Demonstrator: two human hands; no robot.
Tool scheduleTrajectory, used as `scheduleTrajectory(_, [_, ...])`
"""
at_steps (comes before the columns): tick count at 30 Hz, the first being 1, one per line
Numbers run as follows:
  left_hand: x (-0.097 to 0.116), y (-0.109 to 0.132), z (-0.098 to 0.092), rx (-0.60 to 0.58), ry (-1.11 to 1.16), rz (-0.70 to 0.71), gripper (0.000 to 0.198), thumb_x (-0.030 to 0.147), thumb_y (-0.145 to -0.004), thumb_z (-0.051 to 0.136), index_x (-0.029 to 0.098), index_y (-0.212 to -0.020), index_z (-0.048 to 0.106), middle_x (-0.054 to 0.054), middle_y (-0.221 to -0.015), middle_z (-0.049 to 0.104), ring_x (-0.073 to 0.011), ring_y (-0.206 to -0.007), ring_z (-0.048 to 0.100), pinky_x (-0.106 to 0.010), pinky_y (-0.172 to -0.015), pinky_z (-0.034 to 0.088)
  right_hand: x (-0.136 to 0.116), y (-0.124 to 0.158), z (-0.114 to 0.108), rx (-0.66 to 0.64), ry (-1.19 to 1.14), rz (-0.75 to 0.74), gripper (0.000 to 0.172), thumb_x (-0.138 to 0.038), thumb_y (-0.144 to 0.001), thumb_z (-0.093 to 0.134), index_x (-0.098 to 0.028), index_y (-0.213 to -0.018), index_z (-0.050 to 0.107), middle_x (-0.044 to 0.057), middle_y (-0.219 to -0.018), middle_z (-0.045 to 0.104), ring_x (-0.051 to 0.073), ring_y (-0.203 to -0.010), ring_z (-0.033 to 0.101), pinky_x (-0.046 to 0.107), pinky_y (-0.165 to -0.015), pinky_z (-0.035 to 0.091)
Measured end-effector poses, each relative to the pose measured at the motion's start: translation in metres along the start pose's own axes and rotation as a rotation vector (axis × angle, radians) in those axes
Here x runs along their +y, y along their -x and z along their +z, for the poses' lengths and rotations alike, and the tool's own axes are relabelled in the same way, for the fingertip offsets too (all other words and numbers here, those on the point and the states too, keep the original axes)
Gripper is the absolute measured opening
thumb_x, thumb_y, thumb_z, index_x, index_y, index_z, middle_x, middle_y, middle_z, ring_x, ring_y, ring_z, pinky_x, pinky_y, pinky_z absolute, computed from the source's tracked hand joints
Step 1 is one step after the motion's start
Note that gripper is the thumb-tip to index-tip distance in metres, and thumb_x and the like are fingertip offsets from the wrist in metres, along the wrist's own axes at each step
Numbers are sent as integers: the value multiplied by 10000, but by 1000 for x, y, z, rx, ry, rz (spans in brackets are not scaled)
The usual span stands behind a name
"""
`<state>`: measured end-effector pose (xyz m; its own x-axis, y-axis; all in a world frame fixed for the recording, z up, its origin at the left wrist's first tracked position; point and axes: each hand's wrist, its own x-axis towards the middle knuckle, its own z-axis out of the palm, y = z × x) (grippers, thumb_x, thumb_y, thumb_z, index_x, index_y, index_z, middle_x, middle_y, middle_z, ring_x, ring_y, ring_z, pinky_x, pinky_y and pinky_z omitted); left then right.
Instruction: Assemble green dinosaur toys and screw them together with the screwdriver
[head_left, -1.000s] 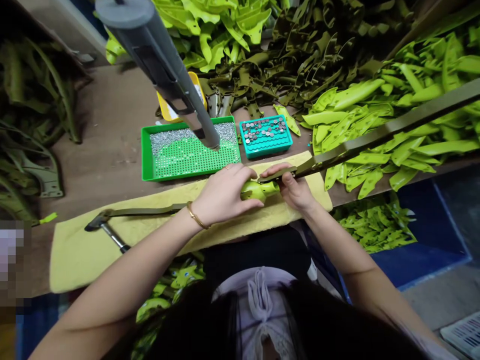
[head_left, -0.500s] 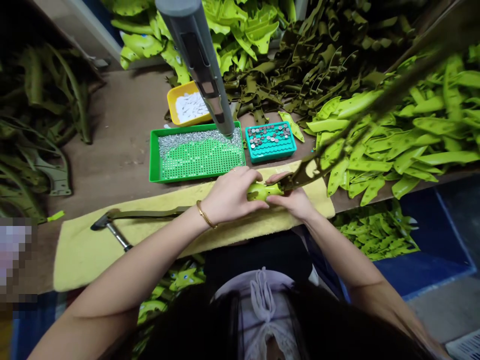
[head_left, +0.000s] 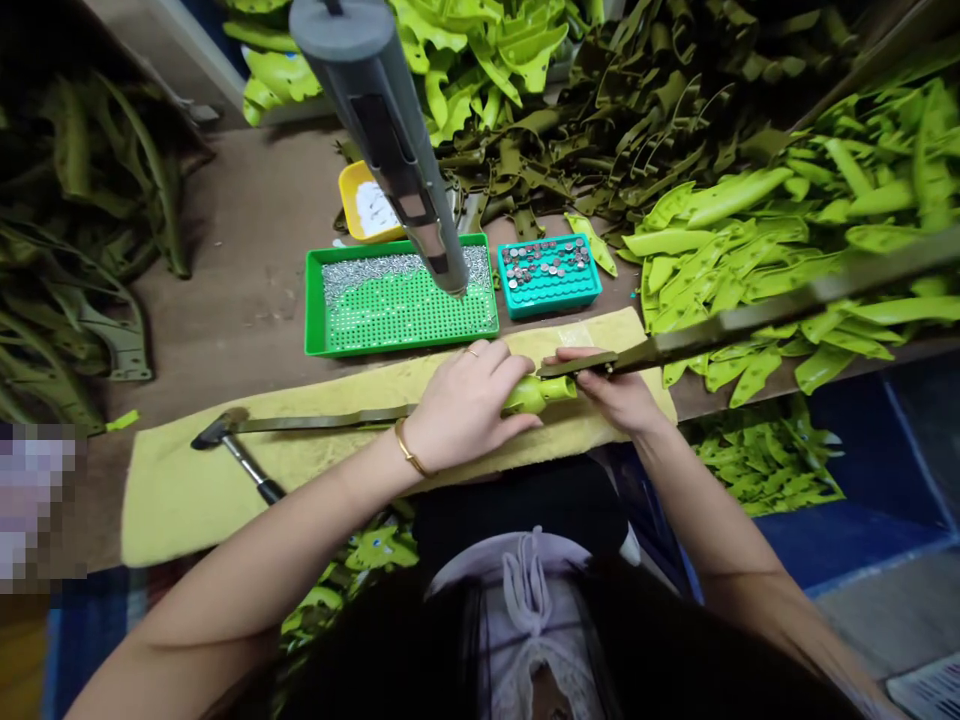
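My left hand (head_left: 469, 405) is closed around a bright green moulded plastic part (head_left: 536, 395) resting above the yellow towel (head_left: 180, 510). My right hand (head_left: 615, 390) grips the end of a long olive strip (head_left: 757, 320) against that part's far end. The strip runs off to the right, over the pile of green pieces. A second olive strip (head_left: 322, 419) lies on the towel, passing under my left wrist. Its far end meets a small hammer (head_left: 221, 440).
Ahead stand a green tray of screws (head_left: 315, 300), a teal tray of metal rivets (head_left: 550, 275) and a yellow tray (head_left: 352, 205) of white pieces. A grey tube (head_left: 382, 140) hangs down over the green tray. Heaps of olive and lime plastic parts (head_left: 720, 230) surround the bench.
The strip in my right hand has swung down from a steep angle to a flatter one. My right hand has shifted its grip onto the strip. The view has moved slightly.
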<state>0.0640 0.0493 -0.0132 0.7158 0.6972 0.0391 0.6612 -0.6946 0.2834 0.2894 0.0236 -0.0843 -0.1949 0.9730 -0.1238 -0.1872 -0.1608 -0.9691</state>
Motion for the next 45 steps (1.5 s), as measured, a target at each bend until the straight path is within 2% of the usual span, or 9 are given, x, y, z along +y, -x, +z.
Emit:
scheduleTrajectory(6, [0, 4, 4, 17, -4, 6, 459, 549, -848, 604, 152, -1073, 561, -100, -965, 585, -259, -904, 545, -362, -774, 443, -2, 0, -7, -173, 85, -59, 286, -405, -863, 631, -307, -1127, 687, 20, -1230, 684, 192, -1198, 603, 394, -1095, 433])
scheduleTrajectory(10, [-2, 2, 4, 16, 28, 11, 464, 573, -849, 590, 163, -1064, 558, -93, -964, 593, -258, -908, 551, -361, -784, 439, -3, 2, -8, -202, 44, -43, 295, -413, -867, 621, -301, -1134, 675, 17, -1223, 681, 186, -1190, 606, 385, -1091, 437])
scheduleTrajectory(16, [-7, -7, 3, 5, 99, 3, 471, 566, -815, 636, 154, -1032, 562, -92, -952, 613, -261, -916, 567, -363, -799, 451, 8, -2, 17, 12, 3, -43, 524, -384, -565, 880, -258, -1002, 618, 21, -1056, 695, 190, -1036, 652, 358, -963, 517])
scheduleTrajectory(22, [-16, -15, 2, -49, 157, 7, 568, 625, -789, 634, 139, -1076, 572, -103, -987, 625, -257, -939, 586, -360, -829, 467, 16, -9, 28, 143, 94, -97, 404, -457, -636, 813, -231, -909, 617, 17, -912, 685, 176, -895, 646, 354, -890, 515])
scheduleTrajectory(26, [-13, -24, -9, -216, 34, -61, 609, 597, -803, 627, 146, -1208, 570, -126, -1068, 609, -278, -958, 602, -368, -810, 477, 13, -15, 30, 145, 80, -52, 398, -484, -658, 789, -222, -919, 644, 26, -945, 702, 185, -917, 655, 361, -907, 524])
scheduleTrajectory(29, [-11, -33, -19, -318, -65, -97, 597, 619, -782, 633, 145, -1145, 627, -131, -1043, 622, -292, -916, 618, -362, -752, 479, 3, -18, 29, 105, 115, 1, 401, -501, -667, 778, -203, -906, 657, 34, -943, 705, 190, -916, 655, 360, -898, 533])
scheduleTrajectory(36, [-34, -44, -31, -334, 420, -6, 620, 662, -676, 699, 167, -1047, 672, -61, -1007, 693, -208, -916, 629, -311, -857, 470, -8, -11, 13, -304, 61, -61, 300, -330, -787, 659, -185, -1042, 593, 45, -1060, 698, 167, -942, 677, 348, -910, 554])
scheduleTrajectory(40, [-41, -47, -36, -384, 523, -61, 581, 606, -649, 748, 172, -1029, 680, -44, -998, 702, -196, -909, 632, -315, -883, 480, 0, -9, 14, -150, 194, -131, 173, -260, -814, 581, -179, -967, 583, 47, -978, 706, 174, -933, 691, 333, -864, 569])
scheduleTrajectory(45, [-46, -50, -40, -403, 581, -109, 542, 552, -619, 788, 186, -1008, 696, -33, -986, 709, -194, -894, 639, -310, -876, 503, 6, -9, 26, -74, 185, -208, 209, -294, -828, 566, -196, -1011, 547, 31, -911, 706, 157, -814, 691, 314, -767, 574])
